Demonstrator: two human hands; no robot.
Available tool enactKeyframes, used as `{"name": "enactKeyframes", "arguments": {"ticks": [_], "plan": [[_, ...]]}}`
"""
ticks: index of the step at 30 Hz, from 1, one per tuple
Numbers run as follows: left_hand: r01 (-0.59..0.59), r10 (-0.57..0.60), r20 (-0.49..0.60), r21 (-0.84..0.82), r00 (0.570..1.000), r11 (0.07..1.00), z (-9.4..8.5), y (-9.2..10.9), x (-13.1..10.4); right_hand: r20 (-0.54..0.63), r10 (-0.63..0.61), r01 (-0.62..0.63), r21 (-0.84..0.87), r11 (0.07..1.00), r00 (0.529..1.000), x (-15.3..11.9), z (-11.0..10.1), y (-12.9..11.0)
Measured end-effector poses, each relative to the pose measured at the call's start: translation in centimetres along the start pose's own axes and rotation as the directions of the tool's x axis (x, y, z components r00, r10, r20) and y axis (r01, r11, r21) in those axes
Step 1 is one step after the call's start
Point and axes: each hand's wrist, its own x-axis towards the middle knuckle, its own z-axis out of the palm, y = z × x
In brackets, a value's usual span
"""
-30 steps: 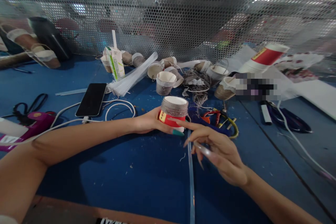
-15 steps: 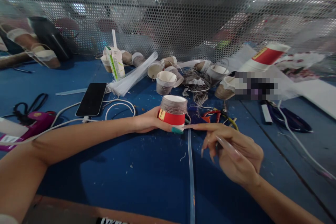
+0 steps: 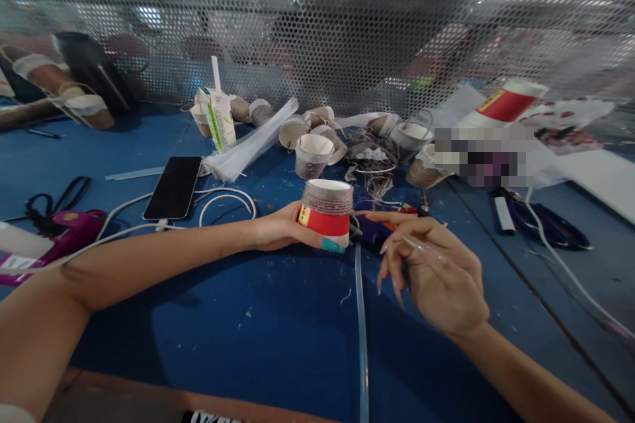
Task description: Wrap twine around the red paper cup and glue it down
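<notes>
A red and white paper cup (image 3: 325,219) stands upright near the middle, its upper part wound with grey string. My left hand (image 3: 285,228) is wrapped round it, thumb across the front and fingertips showing at its right side. Just right of the cup is my right hand (image 3: 431,264), fingers apart and nothing visible in them; its index finger points at the cup's side. Behind that finger lies a dark blue object (image 3: 370,232), partly hidden. A long translucent rod (image 3: 362,330), like a glue stick, runs from beside it towards me.
Several string-wrapped cups (image 3: 313,155) and tangled grey yarn (image 3: 374,152) lie along the perforated metal screen (image 3: 317,26). At left are a phone (image 3: 173,188) on a white cable, a drink carton (image 3: 218,119) and a purple tool (image 3: 64,231). Another red-white cup (image 3: 506,106) lies tilted at right.
My right hand has drawn slightly back from the cup, its index fingertip now higher and behind the cup's right side. The left hand and cup have barely moved.
</notes>
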Motion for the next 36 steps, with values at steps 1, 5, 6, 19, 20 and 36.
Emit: {"name": "enactKeyframes", "arguments": {"ticks": [1, 5, 6, 19, 20, 36], "plan": [[0.001, -0.001, 0.000, 0.001, 1.000, 1.000, 0.0, 0.0, 0.0, -0.010, 0.003, -0.003, 0.013, 1.000, 1.000, 0.1, -0.1, 0.1], [0.009, -0.009, -0.003, 0.008, 1.000, 1.000, 0.0, 0.1, 0.0, -0.030, 0.001, 0.000, 0.040, 0.999, 1.000, 0.1, -0.2, 0.2], [0.011, -0.011, 0.000, 0.004, 1.000, 1.000, 0.0, 0.1, 0.0, -0.027, 0.008, -0.006, 0.048, 0.999, 1.000, 0.0, -0.1, 0.1], [0.017, -0.016, 0.029, -0.028, 0.999, 0.999, -0.4, -0.2, 0.1, 0.027, 0.212, -0.213, 0.196, 0.957, 0.977, 0.1, 0.4, -0.6], [0.018, -0.017, 0.032, -0.030, 0.999, 0.999, -0.4, -0.2, 0.1, 0.026, 0.224, -0.225, 0.202, 0.953, 0.974, 0.1, 0.3, -0.5], [0.012, -0.012, 0.029, 0.015, 0.999, 1.000, -0.5, -0.2, 0.0, 0.086, 0.356, -0.364, 0.319, 0.875, 0.931, 0.9, 0.5, -1.0]]}}
